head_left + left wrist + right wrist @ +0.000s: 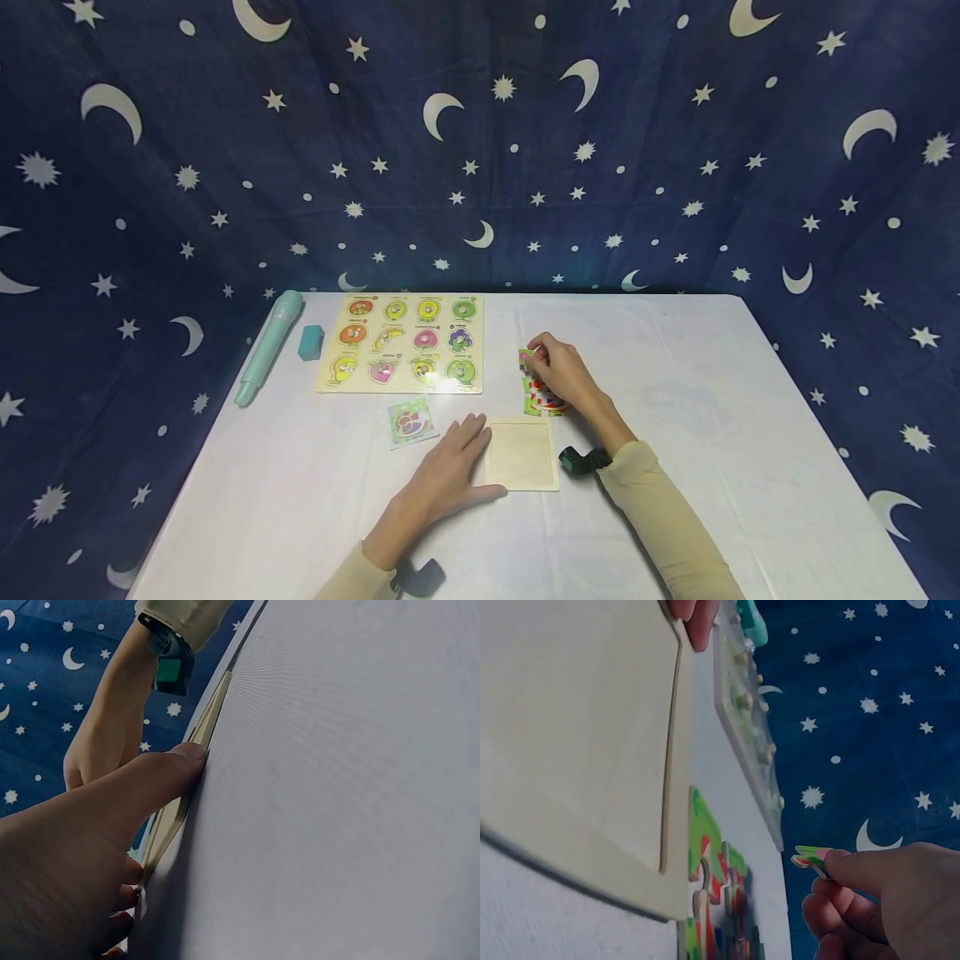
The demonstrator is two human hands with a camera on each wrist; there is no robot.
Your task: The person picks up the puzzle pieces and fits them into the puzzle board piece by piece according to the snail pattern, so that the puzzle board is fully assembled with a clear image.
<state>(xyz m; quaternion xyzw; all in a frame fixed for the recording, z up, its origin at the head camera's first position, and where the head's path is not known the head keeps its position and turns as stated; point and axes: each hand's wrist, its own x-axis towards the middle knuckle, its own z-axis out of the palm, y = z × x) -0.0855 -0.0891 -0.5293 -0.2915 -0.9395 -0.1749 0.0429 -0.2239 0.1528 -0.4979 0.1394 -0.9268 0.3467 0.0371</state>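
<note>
A shallow square wooden puzzle tray [521, 454], bare inside its raised rim, lies flat on the white table. My left hand [447, 471] rests against its left side with the fingers extended, and the thumb [169, 776] touches the near edge. Beyond the tray, my right hand [567, 375] pinches a small green and pink jigsaw piece [812, 856] between thumb and fingers, raised off the table in the right wrist view. Under that hand lie several colourful jigsaw pieces [705, 832], mostly green and red, partly hidden by the hand in the head view.
Left of the tray lies a small printed picture card [412, 422]. Behind it is a wooden fruit peg board [405, 387]. A teal block [311, 342] and a long teal microphone-shaped stick [268, 348] lie farther left. A dark starry cloth [480, 192] hangs behind the table.
</note>
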